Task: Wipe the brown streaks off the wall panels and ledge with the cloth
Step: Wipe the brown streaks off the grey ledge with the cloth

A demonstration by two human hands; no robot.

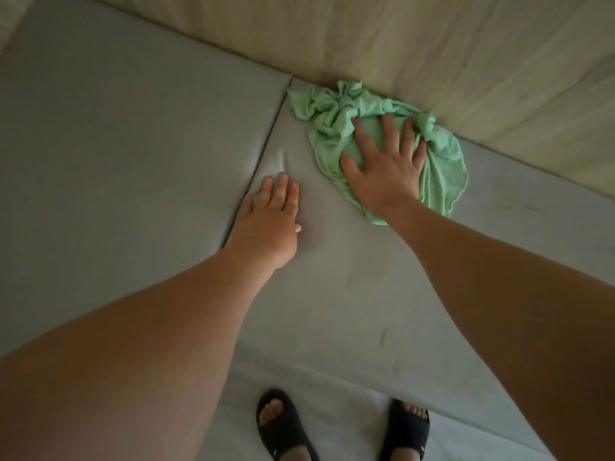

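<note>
We were mid-wipe, our spread right hand (pixel 386 168) pressing the cloth (pixel 442 174) flat on the panel (pixel 332 294), left hand (pixel 269 221) braced open beside it; next we likely needed the lower streaks (pixel 383 337).

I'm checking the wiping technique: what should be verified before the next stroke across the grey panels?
1. Right hand pressing flat on crumpled green cloth: ok.
2. Left hand braced flat on grey padded panel, clear of cloth: ok.
3. Cloth spread evenly: not ok, bunched near the pale wood-grain board.
4. Streaks gone: not ok, faint brownish marks show lower on the panel.
5. Cloth damp enough: cannot tell.
</note>
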